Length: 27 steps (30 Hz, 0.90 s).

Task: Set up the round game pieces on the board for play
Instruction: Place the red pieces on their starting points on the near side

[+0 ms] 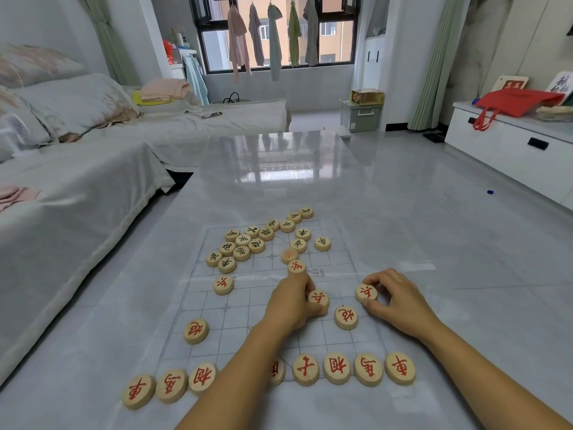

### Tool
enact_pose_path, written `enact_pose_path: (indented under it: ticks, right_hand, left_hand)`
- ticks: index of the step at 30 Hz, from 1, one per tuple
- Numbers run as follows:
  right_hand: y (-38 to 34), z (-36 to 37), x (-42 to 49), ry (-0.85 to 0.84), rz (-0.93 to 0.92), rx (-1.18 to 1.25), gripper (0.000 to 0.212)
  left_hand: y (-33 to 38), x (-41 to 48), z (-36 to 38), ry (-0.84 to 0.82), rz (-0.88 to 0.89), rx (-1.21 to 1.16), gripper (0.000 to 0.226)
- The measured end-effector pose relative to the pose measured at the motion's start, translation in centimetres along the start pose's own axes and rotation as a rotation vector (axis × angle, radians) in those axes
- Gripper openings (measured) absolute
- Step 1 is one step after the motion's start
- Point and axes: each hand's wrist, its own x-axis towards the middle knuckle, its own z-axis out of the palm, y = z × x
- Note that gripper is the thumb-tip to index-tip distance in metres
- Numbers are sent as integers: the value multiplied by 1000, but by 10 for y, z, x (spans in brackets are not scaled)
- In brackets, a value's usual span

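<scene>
A clear gridded board (235, 324) lies flat on the grey table. Round wooden pieces with red characters stand in a row along its near edge (336, 368). Two more red pieces (196, 331) (346, 317) sit one row up. My left hand (293, 302) pinches a red-marked piece (318, 298) near the board's middle, with another red piece (296, 267) at its fingertips. My right hand (395, 297) grips a red piece (366, 292) at the board's right edge. Several black-marked pieces (248, 245) lie heaped at the far side. My left forearm hides part of the near row.
A lone red piece (223, 284) rests on the board's left part. A sofa under a white cover (77, 187) runs along the table's left side. A white cabinet (511, 150) with a red bag stands at the right. The glossy table (279, 169) stretches away beyond the board.
</scene>
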Motion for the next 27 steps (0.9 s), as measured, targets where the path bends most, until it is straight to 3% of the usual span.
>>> enact_pose_path:
  ticks: [8,14,16,19,24,27]
  right_hand:
    - [-2,-1,-1,8,1,3,23]
    - [-2,-1,-1,9,-3,16,25]
    - [-2,0,0,18,9,38,28]
    - [-2,0,0,34,26,76,26]
    - [-2,-1,0,48,40,108,15]
    - [-2,-2,1,52,51,127,13]
  left_hand:
    - [9,2,5,61,-54,111,41]
    - [1,1,-3,-31,-62,-20,48]
    - [-4,4,-13,16,-48,-46,40]
    - [-15,15,-23,120,-4,153,38]
    - [-18,19,-22,8,88,487,43]
    - [-20,8,-29,6,120,570,42]
